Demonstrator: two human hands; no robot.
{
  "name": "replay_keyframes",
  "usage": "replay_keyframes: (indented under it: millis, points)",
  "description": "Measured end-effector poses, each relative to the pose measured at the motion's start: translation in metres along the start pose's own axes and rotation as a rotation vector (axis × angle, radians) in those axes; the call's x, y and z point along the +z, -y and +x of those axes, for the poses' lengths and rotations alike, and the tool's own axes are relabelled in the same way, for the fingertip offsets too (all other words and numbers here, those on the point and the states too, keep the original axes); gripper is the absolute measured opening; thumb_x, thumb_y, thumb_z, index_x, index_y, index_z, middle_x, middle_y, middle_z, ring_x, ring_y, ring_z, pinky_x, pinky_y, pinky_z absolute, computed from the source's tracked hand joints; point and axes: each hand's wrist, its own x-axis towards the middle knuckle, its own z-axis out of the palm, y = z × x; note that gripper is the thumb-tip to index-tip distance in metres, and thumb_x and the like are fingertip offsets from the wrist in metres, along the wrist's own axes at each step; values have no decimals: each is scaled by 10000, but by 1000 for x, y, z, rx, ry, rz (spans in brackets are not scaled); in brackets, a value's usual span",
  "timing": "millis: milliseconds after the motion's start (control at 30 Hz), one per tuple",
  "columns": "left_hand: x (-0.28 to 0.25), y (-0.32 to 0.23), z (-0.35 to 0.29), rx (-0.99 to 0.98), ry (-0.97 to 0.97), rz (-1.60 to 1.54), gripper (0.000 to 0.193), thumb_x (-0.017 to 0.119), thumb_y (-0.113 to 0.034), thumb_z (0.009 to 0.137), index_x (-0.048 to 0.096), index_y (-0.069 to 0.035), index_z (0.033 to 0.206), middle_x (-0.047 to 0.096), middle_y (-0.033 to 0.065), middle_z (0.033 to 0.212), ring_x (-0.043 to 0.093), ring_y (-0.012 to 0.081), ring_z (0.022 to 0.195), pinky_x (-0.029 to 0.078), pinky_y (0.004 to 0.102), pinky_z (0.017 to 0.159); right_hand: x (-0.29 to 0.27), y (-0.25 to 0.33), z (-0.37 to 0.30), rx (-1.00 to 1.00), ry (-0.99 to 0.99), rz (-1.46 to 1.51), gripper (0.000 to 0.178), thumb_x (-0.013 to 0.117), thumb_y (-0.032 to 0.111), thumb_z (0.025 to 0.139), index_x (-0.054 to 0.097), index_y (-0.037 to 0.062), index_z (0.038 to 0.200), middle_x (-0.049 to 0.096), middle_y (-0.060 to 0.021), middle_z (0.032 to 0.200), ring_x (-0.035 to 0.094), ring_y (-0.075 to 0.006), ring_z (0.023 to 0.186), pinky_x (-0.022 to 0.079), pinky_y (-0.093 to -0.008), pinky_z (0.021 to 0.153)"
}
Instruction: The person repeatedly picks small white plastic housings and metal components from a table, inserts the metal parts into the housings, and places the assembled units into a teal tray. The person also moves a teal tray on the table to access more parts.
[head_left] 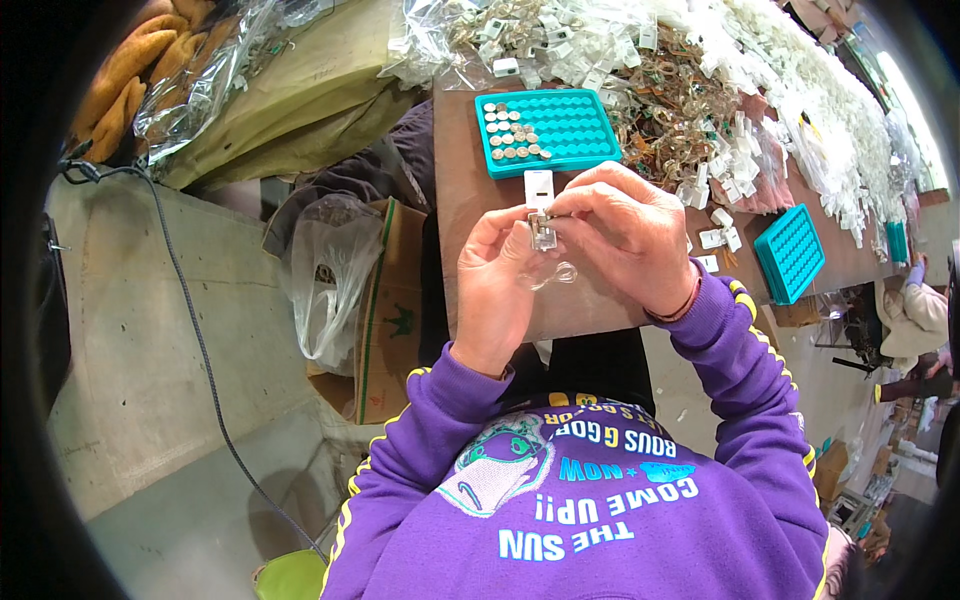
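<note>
Assembly at a small casing (539, 190), held in front of the person above the near part of the brown worktop (595, 315). The casing shows a white upper part with a dark slot and a clear lower part (543, 236) with a metallic glint inside; a thin clear loop (566, 272) hangs just below. Left hand (493, 285): thumb and fingertips closed in a pinch on the casing's left side. Right hand (640, 235): fingertips drawn together at its right side, near where white meets clear, other fingers loosely curled. Whether the right fingertips also hold a smaller piece cannot be told. Just beyond the hands lies a teal tray (575, 125), with silver discs (508, 140), perhaps button cells, in its left and near wells. A second teal tray (790, 255) lies to the right; white casings and clear pieces are heaped (740, 60) along the far side. Step in hand, as judged: seating or closing something at the joint. Next move seems to call for a steady left pinch and a small, aligned push from the right fingertips, without skewing the parts or snagging the loop.
</note>
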Motion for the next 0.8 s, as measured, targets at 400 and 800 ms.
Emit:
replay_keyframes:
  millis: [400, 800]
  points:
    - [6, 3, 0, 27, -60, -3, 164, 590, -101, 948, 579, -14, 1087, 666, 94, 980, 661, 181, 851, 552, 314, 778, 0, -2, -2, -81, 1, -127, 174, 702, 29, 712, 652, 71, 873, 619, -58, 808, 616, -237, 696, 514, -319, 618]
    - [8, 1, -2, -8, -75, 103, 131, 585, -78, 947, 589, -10, 1060, 664, 91, 974, 652, 162, 843, 549, 324, 789, -17, 7, 10, -53, 305, -250, 139, 653, 120, 741, 601, 83, 865, 563, -58, 776, 609, -246, 705, 495, -354, 630]
